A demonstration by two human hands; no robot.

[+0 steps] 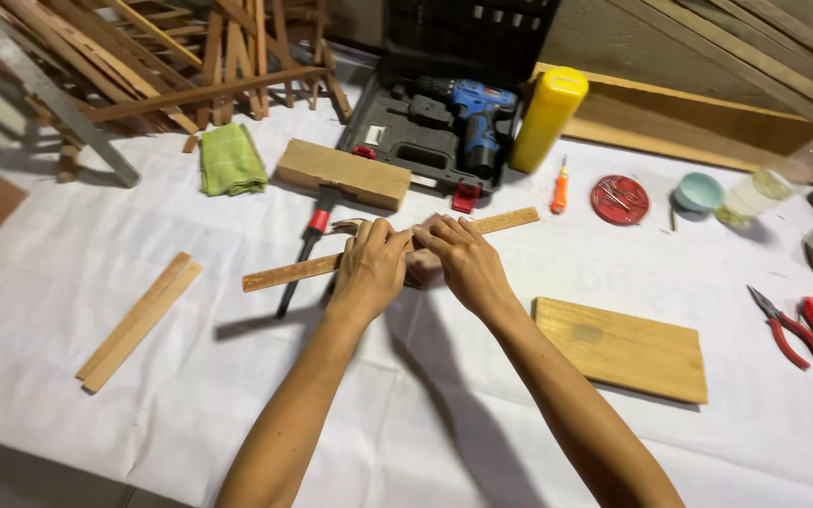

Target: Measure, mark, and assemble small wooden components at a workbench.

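A thin wooden strip (388,248) is pinched at its middle by the left hand (369,268) and right hand (468,263), above a hammer (308,246) on the white sheet (96,235).

A long, thin wooden slat (303,270), pale brown, is held level above the white-covered desk (96,235), slanting up to the right.

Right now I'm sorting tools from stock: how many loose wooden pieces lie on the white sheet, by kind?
Long thin wooden strip held in both hands: 1
Pale wooden slats lying side by side at the left: 2
Thick wooden block: 1
Flat rectangular wooden board: 1
Total: 5
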